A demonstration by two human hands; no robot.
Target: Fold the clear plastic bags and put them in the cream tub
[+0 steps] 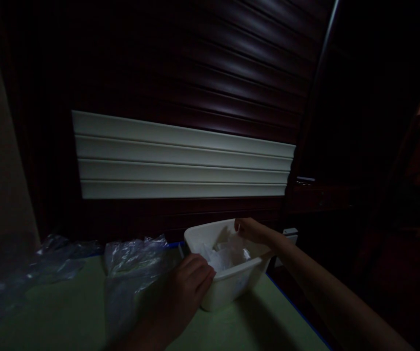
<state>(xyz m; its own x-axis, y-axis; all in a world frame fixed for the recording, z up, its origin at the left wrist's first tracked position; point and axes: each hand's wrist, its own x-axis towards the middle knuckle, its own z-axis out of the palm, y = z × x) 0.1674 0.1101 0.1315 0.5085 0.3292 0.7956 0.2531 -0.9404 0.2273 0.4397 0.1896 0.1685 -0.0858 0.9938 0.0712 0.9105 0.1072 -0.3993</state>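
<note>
A white plastic tub [237, 282] stands on the pale green tabletop. Inside it lie crumpled clear plastic bags [224, 254]. My left hand [191, 280] is closed over the tub's near left edge, with its fingers bent round the rim. Over the far right side of the tub is my right hand [251, 230], its fingers curled downward by the back rim. Shadow hides what those fingers hold, if anything. Left of the tub, flat clear plastic bags [131, 263] lie on the table.
More clear plastic [49, 268] is heaped at the table's left. A dark slatted panel with a cream slatted section [184, 161] rises behind the tub. The pale green table [67, 312] has a blue edge at the right. A small white box-like object [290, 233] sits beyond my right wrist.
</note>
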